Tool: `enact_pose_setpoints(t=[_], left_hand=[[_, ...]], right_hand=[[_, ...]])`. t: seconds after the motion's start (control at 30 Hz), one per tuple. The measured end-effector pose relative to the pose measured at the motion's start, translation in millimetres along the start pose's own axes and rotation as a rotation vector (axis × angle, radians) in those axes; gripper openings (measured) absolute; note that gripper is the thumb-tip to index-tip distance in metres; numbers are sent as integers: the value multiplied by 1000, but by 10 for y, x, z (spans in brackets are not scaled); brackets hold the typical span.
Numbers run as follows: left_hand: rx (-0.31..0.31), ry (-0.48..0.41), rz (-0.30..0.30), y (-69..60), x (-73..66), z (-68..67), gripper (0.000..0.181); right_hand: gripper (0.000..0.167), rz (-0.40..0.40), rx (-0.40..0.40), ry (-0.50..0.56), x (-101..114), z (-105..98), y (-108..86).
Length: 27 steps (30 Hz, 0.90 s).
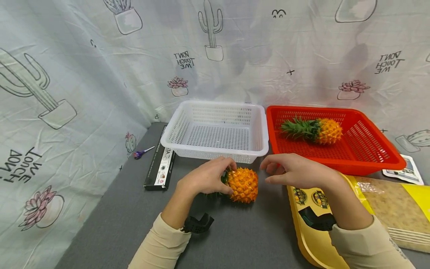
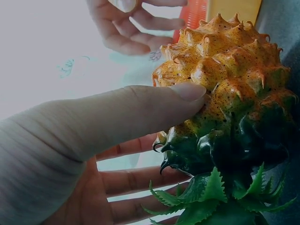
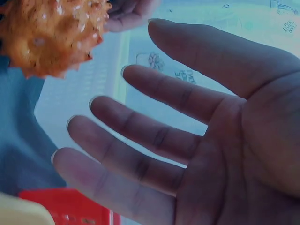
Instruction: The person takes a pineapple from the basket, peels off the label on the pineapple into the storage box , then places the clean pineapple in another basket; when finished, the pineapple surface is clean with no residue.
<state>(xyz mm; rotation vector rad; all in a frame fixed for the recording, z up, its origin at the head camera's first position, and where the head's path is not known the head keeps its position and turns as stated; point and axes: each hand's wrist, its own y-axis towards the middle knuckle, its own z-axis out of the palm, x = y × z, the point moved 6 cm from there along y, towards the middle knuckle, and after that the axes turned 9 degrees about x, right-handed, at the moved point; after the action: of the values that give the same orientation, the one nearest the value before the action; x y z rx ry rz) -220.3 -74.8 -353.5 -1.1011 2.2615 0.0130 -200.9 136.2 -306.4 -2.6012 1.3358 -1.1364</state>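
Observation:
An orange artificial pineapple (image 1: 244, 185) lies on its side on the dark tabletop, its green leaves pointing left. My left hand (image 1: 209, 175) holds it near the leaf end. In the left wrist view the thumb (image 2: 154, 105) presses on the spiky orange skin, and the other fingers reach behind the fruit, partly hidden. To the right of the pineapple, my right hand (image 1: 297, 170) hovers apart from it with nothing in its grasp. The right wrist view shows its fingers (image 3: 136, 129) spread and fairly straight.
Behind the hands stand a white basket (image 1: 215, 152) and a red basket (image 1: 336, 164), which holds a second pineapple (image 1: 329, 131). A black box (image 1: 161, 164) and a lollipop (image 1: 142, 152) lie left. Under the right forearm are a yellow tray (image 1: 299, 228) and a bag (image 1: 396, 205).

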Motion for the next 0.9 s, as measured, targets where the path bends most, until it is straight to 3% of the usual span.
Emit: enact_pose_setpoints(t=[0.43,0.9], left_hand=[[-5,4,14,4,-5,-2,56],[-8,-11,33,-3,-2,-11,55]], right_hand=[[54,11,78,3,42,214,358],[71,26,100,-33,45,338,519]])
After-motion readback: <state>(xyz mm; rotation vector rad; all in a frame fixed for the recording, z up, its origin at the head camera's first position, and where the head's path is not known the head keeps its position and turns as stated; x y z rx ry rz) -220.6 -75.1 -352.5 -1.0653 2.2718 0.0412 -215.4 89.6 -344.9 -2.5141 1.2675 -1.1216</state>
